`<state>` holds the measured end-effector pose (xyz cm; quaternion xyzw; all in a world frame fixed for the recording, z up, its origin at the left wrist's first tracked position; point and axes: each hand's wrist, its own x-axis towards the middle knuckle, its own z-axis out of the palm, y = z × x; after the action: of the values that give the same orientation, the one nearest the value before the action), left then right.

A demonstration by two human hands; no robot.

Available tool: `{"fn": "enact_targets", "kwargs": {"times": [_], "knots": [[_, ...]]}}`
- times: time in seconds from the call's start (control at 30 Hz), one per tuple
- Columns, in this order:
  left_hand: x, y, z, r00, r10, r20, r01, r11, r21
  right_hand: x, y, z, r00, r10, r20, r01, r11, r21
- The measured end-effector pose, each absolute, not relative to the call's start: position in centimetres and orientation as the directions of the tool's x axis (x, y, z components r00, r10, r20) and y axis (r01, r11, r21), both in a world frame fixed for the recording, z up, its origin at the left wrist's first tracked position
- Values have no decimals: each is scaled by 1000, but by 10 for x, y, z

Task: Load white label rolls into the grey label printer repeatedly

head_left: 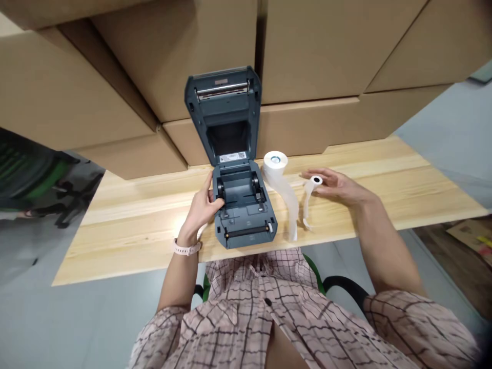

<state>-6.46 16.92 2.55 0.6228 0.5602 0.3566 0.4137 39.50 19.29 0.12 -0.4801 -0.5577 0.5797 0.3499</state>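
Observation:
A dark grey label printer [246, 210] sits on the table with its lid [225, 115] raised; its roll bay holds no roll. My left hand [203, 205] grips the printer's left side, thumb over the rim near the black roll holder. My right hand [336, 187] is closed around a small white paper roll [315, 180] with a dark core, its loose strip hanging toward the front edge. Between the printer and this roll stands a larger white label roll [275, 160], a long strip unwound toward me.
Large cardboard boxes [311, 51] are stacked along the back of the wooden table [130, 225]. A chair armrest [346, 284] shows below the front edge. Another chair [63, 189] is on the floor at the left.

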Motion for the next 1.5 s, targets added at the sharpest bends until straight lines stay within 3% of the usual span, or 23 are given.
{"fn": "enact_targets", "kwargs": {"times": [0.13,0.23,0.3,0.37,0.47,0.57,0.7,0.87,1.0,1.1,1.33,1.5], "knots": [[-61,168,29,96,994,-54,396,11,918,376,188,6,-476,879,-35,103,16,-995],[-59,166,32,103,994,-46,405,0,914,352,184,42,-627,768,129,1,167,-986],[-59,165,32,102,994,-30,413,-15,911,318,179,72,-733,668,128,58,249,-967],[-59,165,31,101,995,-11,421,-32,906,270,173,97,-799,597,80,266,469,-842],[-59,166,30,113,993,-13,437,-38,899,204,172,109,-743,661,107,520,670,-531],[-59,168,29,122,992,-21,448,-36,894,172,179,96,-720,693,37,632,678,-375],[-59,168,31,119,993,-15,471,-43,881,176,184,75,-747,664,-4,608,681,-408],[-58,168,32,135,991,4,484,-70,872,185,171,67,-758,633,159,518,731,-444],[-59,170,31,139,990,-10,492,-61,868,180,146,66,-682,639,355,552,769,-322],[-59,171,30,133,991,-21,511,-50,858,178,122,63,-674,624,394,557,781,-284],[-58,167,29,121,992,-27,515,-39,856,181,86,45,-558,672,487,554,738,-385],[-59,165,30,126,992,-25,569,-51,821,179,81,38,-517,663,541,599,732,-325]]}}
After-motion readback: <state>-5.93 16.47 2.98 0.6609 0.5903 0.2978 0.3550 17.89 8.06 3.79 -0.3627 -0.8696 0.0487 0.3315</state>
